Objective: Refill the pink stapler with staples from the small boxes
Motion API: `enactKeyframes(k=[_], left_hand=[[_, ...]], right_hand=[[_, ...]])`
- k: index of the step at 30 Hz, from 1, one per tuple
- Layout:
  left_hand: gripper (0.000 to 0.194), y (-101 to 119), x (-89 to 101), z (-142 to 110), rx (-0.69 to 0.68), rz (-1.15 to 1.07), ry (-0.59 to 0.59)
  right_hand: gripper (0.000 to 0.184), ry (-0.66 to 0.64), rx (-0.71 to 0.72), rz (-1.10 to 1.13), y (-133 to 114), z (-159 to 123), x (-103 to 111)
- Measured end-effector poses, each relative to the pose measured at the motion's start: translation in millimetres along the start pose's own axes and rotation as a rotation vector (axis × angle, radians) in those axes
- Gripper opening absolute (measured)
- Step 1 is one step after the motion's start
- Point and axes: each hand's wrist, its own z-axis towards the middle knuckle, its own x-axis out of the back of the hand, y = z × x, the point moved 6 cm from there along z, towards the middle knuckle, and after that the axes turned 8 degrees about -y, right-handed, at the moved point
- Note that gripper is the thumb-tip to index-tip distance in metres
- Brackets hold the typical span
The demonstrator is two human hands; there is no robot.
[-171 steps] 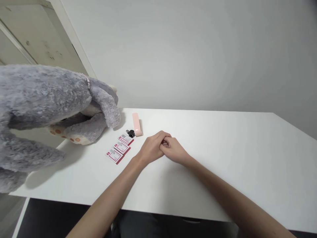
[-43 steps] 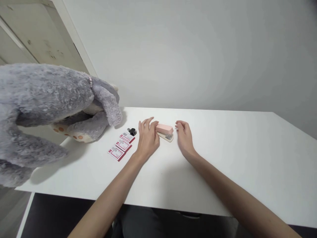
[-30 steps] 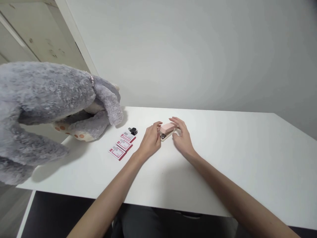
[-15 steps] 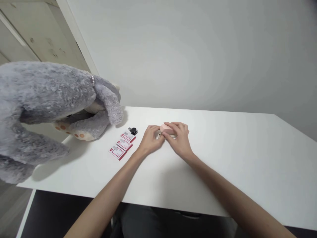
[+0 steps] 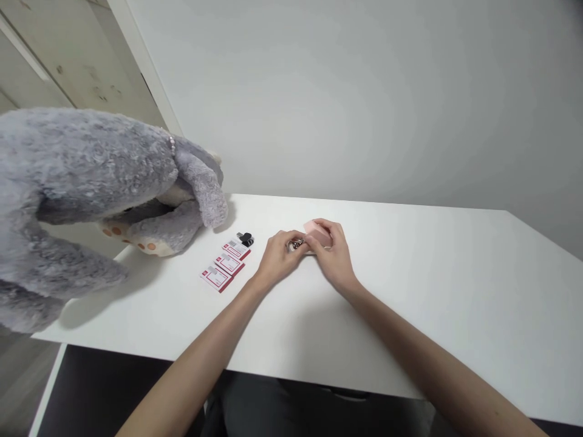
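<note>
A pink stapler [image 5: 319, 232] lies on the white table, its pink top lifted away from the pale base. Metal parts show in the gap at its left end. My right hand [image 5: 334, 255] is closed around the pink top, with the thumb near the front. From the left, my left hand [image 5: 280, 255] pinches the stapler's base end, thumb and fingers close to the metal part. The fingertips of both hands meet near the front, hiding part of the stapler.
Three small white-and-red boxes [image 5: 229, 264] lie in a row left of my hands. A black staple remover or clip-like item [image 5: 246, 239] is just behind them. A big grey plush toy [image 5: 100, 164] covers the table's left end. A wall [image 5: 346, 121] rises behind the white table [image 5: 410, 303].
The stapler went from beside the boxes to the middle, between my hands, and was turned around. Both hands closed on it, and its top has tipped up higher over the last half second.
</note>
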Motion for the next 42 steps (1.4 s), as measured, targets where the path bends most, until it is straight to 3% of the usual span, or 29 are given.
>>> enactKeyframes(k=[10,17,20,24,34,42], left_hand=[[0.021,-1,-6.1,-1,-0.026,0.016,-0.050],[0.026,-1,-7.1,0,-0.039,-0.024,-0.057],[0.037,-1,-8.4,0,-0.042,0.010,-0.078],[0.056,1,-11.1,-3,-0.043,0.080,-0.130],[0.046,-1,-13.1,-8,-0.082,0.080,-0.172],[0.045,3,-14.7,-13,-0.142,0.067,-0.213]], right_hand=[[0.039,-0.003,-0.068,0.318,1,1,-5],[0.047,0.148,-0.231,0.618,21,9,4],[0.043,0.199,-0.242,0.671,27,11,11],[0.036,0.225,-0.238,0.609,34,16,22],[0.032,0.490,-0.271,0.210,64,20,75],[0.033,0.459,-0.254,0.126,61,17,88]])
